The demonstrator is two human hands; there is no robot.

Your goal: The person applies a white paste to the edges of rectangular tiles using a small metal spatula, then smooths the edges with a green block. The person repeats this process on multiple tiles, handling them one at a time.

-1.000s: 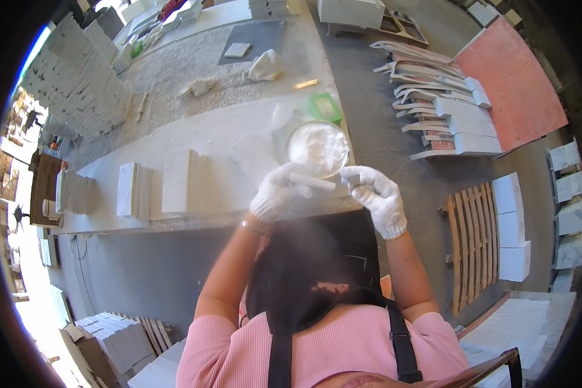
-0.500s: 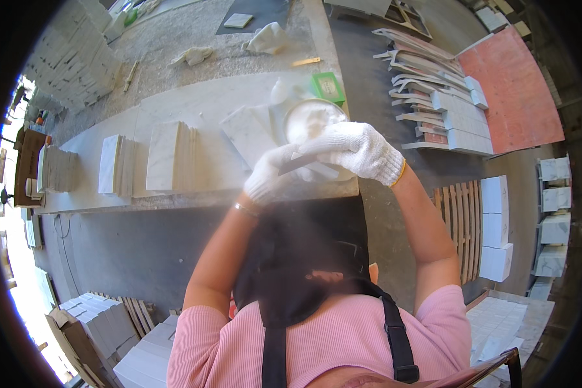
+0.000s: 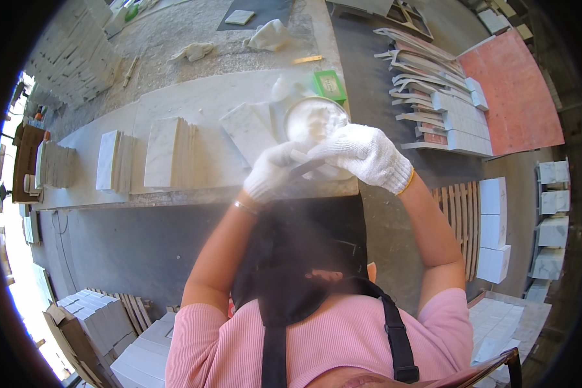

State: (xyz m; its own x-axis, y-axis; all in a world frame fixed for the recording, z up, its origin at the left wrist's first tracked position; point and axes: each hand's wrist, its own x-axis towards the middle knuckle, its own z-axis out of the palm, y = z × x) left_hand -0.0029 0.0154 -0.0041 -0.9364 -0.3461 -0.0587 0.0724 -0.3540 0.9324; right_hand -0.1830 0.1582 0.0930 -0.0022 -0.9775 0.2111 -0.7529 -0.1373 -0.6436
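Observation:
Both my hands wear white knit gloves and meet over the near edge of the table. A thin, flat dark-grey strip [image 3: 306, 167] runs between them. My right hand [image 3: 370, 159] is closed on its right part. My left hand [image 3: 269, 172] is closed round its left end, and a small white tip shows by the left fingers; I cannot tell what it belongs to. Just beyond my right hand stands a round bowl [image 3: 313, 115] of white powder or paste. Flat pale marble tiles [image 3: 247, 131] lie left of the bowl.
Stacks of marble tiles [image 3: 161, 154] stand along the table to the left. Behind the bowl sit a green box [image 3: 329, 86] and a whitish cloth [image 3: 269, 35]. A wooden pallet [image 3: 458, 220] with white blocks and a red board [image 3: 511, 90] are on the right.
My right hand has shifted slightly right and down, its wrist turning. The grey strip is tilted more, its left end lower. My left hand has barely moved.

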